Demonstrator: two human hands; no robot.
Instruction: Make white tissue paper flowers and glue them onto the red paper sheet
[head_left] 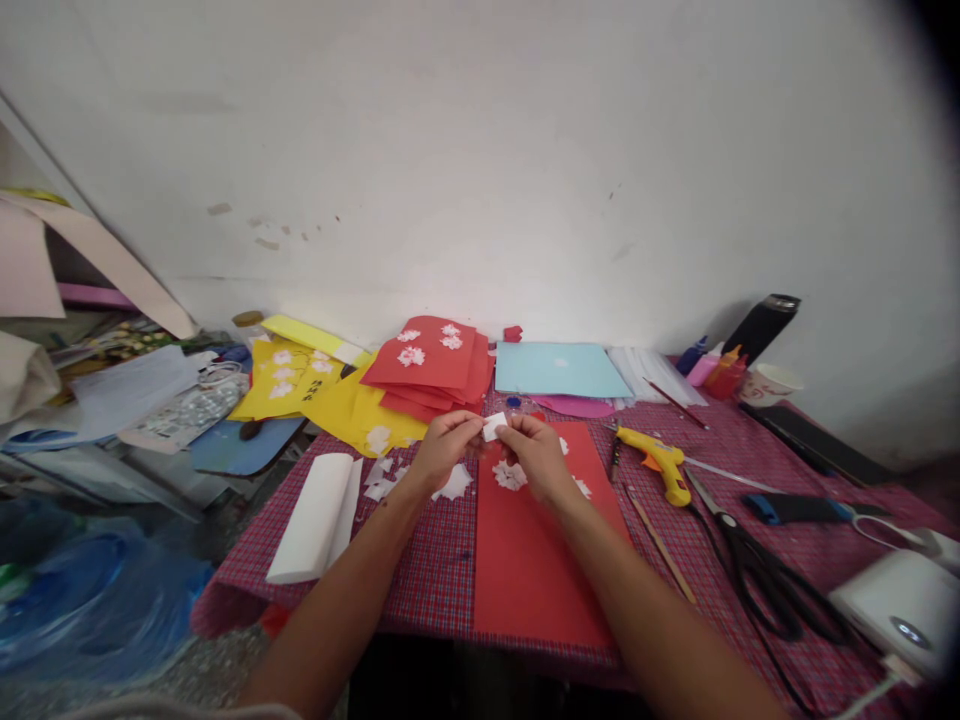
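A small white piece of paper (494,427) is pinched between my two hands above the table. My left hand (448,446) grips its left side with closed fingertips, and my right hand (534,452) closes on its right side. Beneath my right hand lies a red sheet (544,570) bearing white paper flowers (510,476), partly hidden by the hand. White paper scraps (380,480) and a larger white cut piece (454,484) lie on the checked cloth by my left forearm.
Folded white paper (311,520) is at left. Behind are red sheets with flowers (424,350), yellow sheets (352,408) and light blue paper (562,370). On the right lie a yellow glue gun (654,458), black scissors (765,570), a wooden stick (660,545) and a white box (900,610).
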